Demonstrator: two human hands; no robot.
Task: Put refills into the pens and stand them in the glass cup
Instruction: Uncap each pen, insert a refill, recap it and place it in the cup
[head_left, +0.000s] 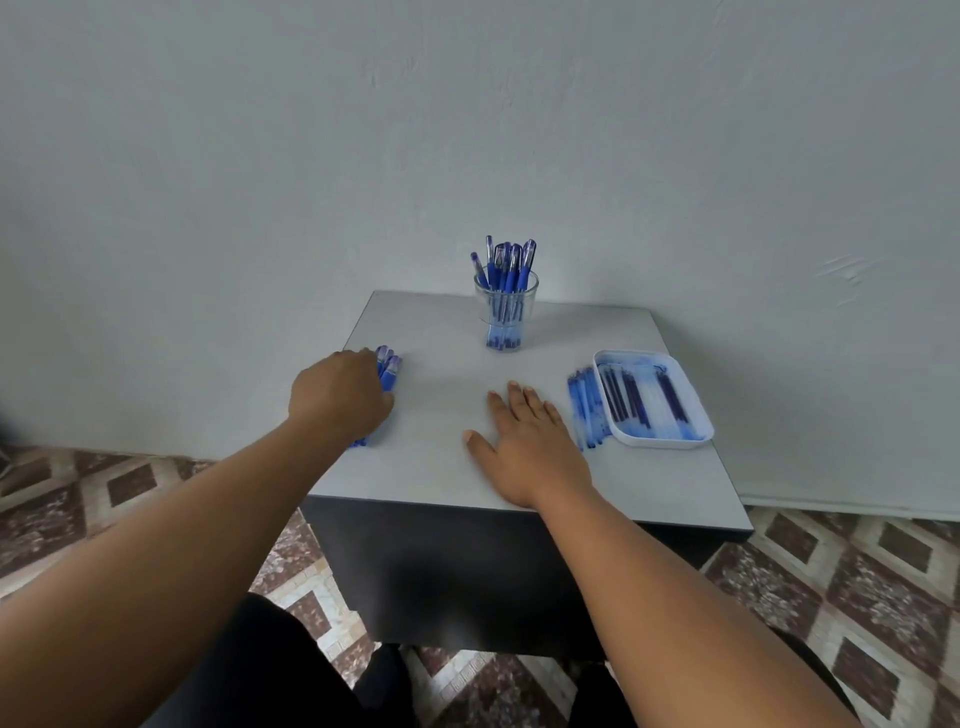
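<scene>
Resting over blue pens (388, 370), left hand (340, 395) curls; right hand (530, 447) lies flat.

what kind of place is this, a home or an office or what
Probably a room in a home, used as a makeshift work spot, though that is a guess. A small grey table stands against a bare painted wall on a patterned tile floor, holding only a glass cup of pens and a white tray.

blue pens (506, 270) upright in glass cup (505, 317), refills (644, 397) lying flat
</scene>
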